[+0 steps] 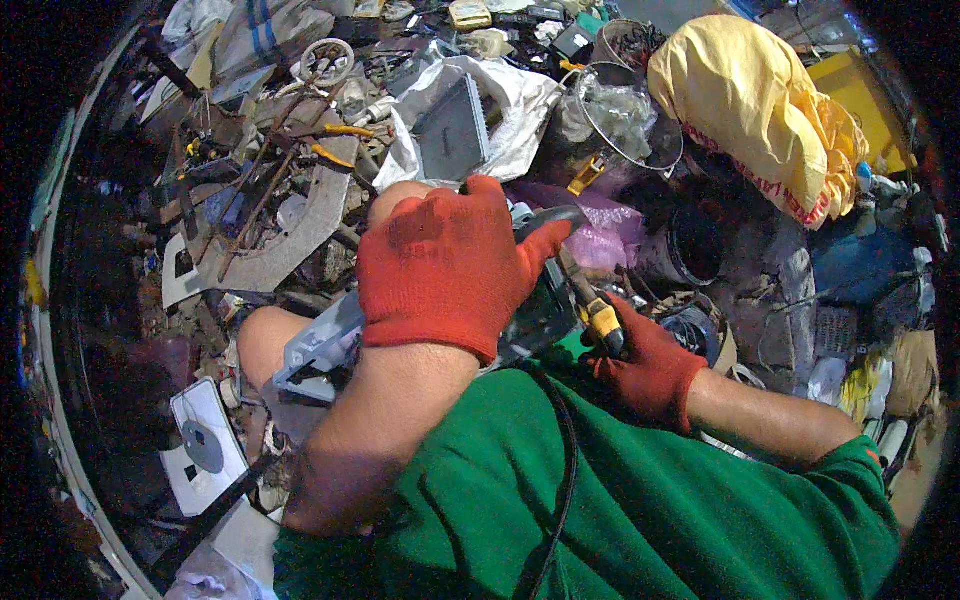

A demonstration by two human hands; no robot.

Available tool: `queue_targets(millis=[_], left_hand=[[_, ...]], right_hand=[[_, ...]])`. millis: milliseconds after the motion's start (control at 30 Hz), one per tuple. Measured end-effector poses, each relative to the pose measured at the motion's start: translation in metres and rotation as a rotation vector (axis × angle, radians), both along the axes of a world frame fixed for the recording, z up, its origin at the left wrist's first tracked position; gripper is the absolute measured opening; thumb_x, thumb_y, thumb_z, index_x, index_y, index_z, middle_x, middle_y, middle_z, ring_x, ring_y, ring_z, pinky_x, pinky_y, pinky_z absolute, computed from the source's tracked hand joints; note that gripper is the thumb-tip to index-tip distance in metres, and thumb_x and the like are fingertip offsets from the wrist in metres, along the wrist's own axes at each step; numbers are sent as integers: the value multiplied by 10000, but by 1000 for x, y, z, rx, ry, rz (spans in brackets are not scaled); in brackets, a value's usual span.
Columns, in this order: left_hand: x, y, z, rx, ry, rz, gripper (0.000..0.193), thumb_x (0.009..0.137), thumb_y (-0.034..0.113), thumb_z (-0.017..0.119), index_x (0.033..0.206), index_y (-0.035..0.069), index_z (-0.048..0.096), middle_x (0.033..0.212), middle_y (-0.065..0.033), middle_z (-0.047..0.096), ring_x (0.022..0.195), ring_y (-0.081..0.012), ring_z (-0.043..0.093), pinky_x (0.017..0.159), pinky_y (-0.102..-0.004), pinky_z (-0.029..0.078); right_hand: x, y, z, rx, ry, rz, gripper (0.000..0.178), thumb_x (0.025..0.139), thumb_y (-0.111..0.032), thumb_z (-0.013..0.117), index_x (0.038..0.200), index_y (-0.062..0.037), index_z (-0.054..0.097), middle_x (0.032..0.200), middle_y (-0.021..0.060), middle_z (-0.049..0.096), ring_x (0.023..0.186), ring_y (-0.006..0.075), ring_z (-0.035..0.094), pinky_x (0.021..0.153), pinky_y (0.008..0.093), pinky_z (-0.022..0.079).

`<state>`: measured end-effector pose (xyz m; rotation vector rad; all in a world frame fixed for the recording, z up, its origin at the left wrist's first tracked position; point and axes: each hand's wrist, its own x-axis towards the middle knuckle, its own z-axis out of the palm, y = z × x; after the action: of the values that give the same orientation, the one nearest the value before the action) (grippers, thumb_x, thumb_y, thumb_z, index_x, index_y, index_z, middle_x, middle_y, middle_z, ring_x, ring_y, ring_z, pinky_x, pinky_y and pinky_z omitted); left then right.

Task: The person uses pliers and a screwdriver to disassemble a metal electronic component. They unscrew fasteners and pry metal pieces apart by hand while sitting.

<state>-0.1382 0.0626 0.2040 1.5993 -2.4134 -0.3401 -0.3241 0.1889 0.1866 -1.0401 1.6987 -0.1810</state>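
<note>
My left hand (440, 270), in a red work glove, is closed over a grey plastic housing (325, 340) held against my body. Its thumb lies along a dark curved part on the housing's right side. The gloved back of the hand hides most of the housing. Just to the right, my right hand (650, 368), also in a red glove, grips a screwdriver (604, 322) by its yellow and black handle. The screwdriver's shaft points up and left toward the dark side of the housing, where its tip is hard to make out.
Ahead lies a white sack (520, 100) with a grey plastic panel (452, 132) on it. Yellow-handled pliers (335, 155) rest among scrap at the left. A bulging yellow sack (750, 110) and a round wire-rimmed container (640, 155) stand at the far right.
</note>
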Motion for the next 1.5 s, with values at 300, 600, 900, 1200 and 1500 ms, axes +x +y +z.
queue_targets(millis=[300,600,900,1200,1500], left_hand=[[26,-15,-17,35,208,-157,637,793,630,661,979,21,630,841,-211,695,825,-391,681,743,-468,533],[30,-17,-15,111,203,-128,644,783,604,689,1008,6,613,857,-198,686,867,-387,668,742,-468,533],[33,-4,-3,185,321,-61,616,737,573,749,971,17,623,828,-208,680,787,-392,684,675,-482,533],[32,-2,7,241,269,1,386,778,273,765,1049,23,651,899,-180,716,830,-303,720,756,-376,553],[32,2,12,134,431,-233,344,790,202,758,1060,15,656,912,-143,721,844,-224,710,785,-345,540]], right_hand=[[0,12,-30,-265,80,-50,475,809,-150,684,1237,-49,505,1130,187,633,1060,357,622,934,410,480],[-13,0,-26,-329,98,44,568,737,-134,696,1254,-5,500,1104,222,638,1047,341,632,931,397,487],[-32,-3,-41,-591,128,185,711,725,-299,816,1279,16,501,1150,231,632,1086,351,629,950,417,490],[-37,-7,-55,-625,45,201,821,705,-362,833,1322,42,471,1198,251,609,1127,386,608,989,424,478],[-50,-12,-77,-716,58,280,852,680,-356,845,1329,40,461,1226,254,591,1141,404,597,989,426,476]])
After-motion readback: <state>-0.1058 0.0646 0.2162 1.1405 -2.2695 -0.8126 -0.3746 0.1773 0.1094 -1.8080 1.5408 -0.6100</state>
